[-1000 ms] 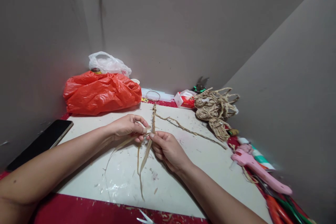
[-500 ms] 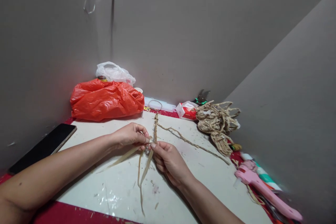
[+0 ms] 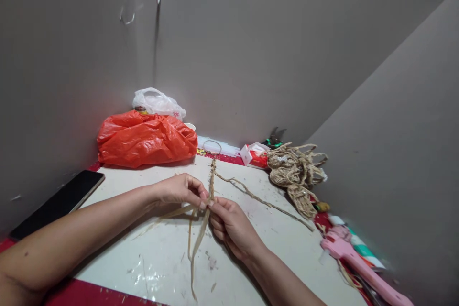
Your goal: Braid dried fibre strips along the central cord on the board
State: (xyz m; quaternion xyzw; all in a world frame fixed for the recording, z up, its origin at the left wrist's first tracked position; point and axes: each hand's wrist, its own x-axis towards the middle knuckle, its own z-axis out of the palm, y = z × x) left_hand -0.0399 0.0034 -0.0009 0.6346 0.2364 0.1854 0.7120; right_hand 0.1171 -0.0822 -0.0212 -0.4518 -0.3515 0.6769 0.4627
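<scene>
A braided straw cord (image 3: 212,179) lies along the middle of a white board (image 3: 143,267), running from the far edge toward the person. Its near end is pinched between both hands, and from that point loose flat straw strips (image 3: 195,244) fan out toward the near edge of the board. The left hand (image 3: 178,188) is closed, its fingertips pressed together on a strip that trails off to the left. The right hand (image 3: 229,224) is closed too, thumb and forefinger gripping the end of the braid and the strips just beside the left fingertips; the two hands touch or nearly touch there. A second thin braided strand (image 3: 261,201) branches from the cord and lies slanting toward the right edge of the board.

At the far left corner sits a red plastic bag (image 3: 145,137), with a white plastic bag (image 3: 158,101) behind it against the wall. A dark phone (image 3: 59,201) lies along the left edge. Near the far edge, past the end of the cord, lies a clear ring (image 3: 212,146). At the far right corner a heap of woven straw pieces (image 3: 296,169) rests beside a red and white packet (image 3: 254,154). A pink glue gun (image 3: 358,265) lies off the right edge of the board, on the red cloth.
</scene>
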